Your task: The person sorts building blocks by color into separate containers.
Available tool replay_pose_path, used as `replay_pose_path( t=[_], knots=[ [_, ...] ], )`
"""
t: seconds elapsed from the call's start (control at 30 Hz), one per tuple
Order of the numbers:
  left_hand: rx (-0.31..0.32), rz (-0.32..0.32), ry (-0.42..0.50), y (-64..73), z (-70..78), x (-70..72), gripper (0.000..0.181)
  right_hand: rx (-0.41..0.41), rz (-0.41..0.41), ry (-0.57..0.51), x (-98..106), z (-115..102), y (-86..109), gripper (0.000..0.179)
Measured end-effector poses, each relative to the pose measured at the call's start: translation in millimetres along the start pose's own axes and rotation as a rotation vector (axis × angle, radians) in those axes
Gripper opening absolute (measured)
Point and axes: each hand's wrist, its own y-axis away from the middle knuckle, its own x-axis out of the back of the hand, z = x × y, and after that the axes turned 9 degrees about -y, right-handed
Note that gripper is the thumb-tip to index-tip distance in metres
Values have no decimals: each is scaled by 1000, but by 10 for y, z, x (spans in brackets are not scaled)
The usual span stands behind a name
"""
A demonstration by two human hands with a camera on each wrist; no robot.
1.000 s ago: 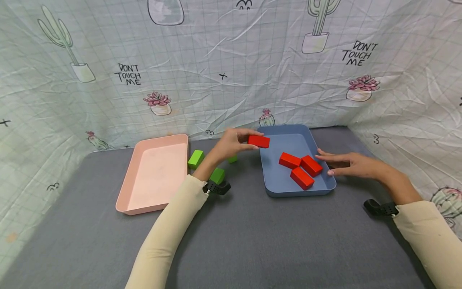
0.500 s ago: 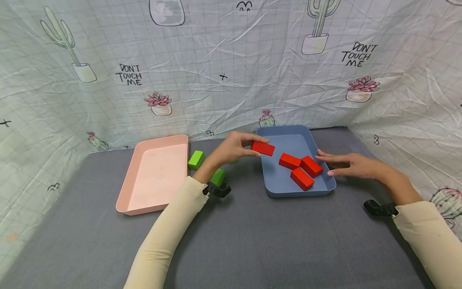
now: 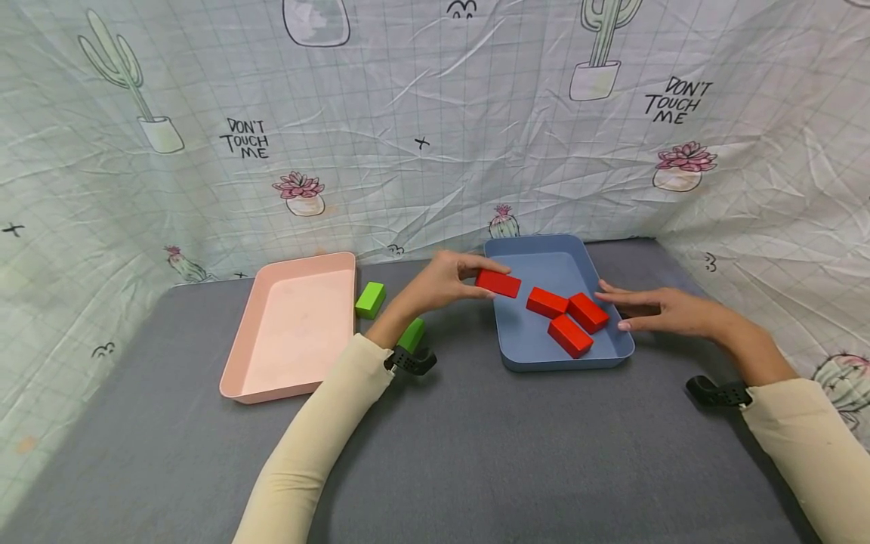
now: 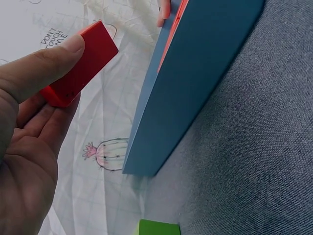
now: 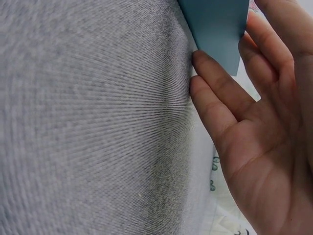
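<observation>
Left hand [image 3: 445, 281]: pinches a red block [image 3: 499, 283] between thumb and fingers, with a gap just as wide as the block.
Up in the air: that same red block, near the left edge of the blue tray [image 3: 537, 264], apart from the other red blocks [image 3: 569, 337].
Right hand [image 3: 669, 310]: wide, with fingers long and loose and thumb apart; rests at the right wall of the blue tray.
In the blue tray: three other red blocks, bunched close together toward the front right.
Green block [image 3: 370, 301]: sits on the grey counter [image 3: 510, 453], just beside the pink tray [image 3: 299, 325].
Second green block [image 3: 411, 334]: partly hidden behind the left black band [image 3: 411, 361].
Pink tray: sits left of the blue tray, well apart.
Sleeves [image 3: 292, 476]: cream, on both arms.
Back cloth [image 3: 381, 98]: pale and wrinkly, with cactus pictures and "DON'T TOUCH ME".
</observation>
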Motion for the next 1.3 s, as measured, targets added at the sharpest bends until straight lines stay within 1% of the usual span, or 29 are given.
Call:
replay_pose_path(
  t=[0.1,0.33,0.53,0.8,1.03,1.3],
  knots=[
    [-2,-11,1,-1,10,-13,41,-3,0,-2,0,-5,2,64],
    [-35,-38,-11,-5,15,-49,40,-5,4,0,-3,-3,8,64],
    [-44,-51,-27,-9,29,-74,38,-10,-5,5,2,6,1,64],
    [-70,-72,-38,-30,58,-116,37,-42,-5,7,-3,14,-4,66],
    [-73,-82,-66,-40,77,-134,36,-42,-4,11,5,-3,9,65],
    [-66,-89,-63,-50,73,-138,35,-35,2,23,-2,1,15,65]
  ],
)
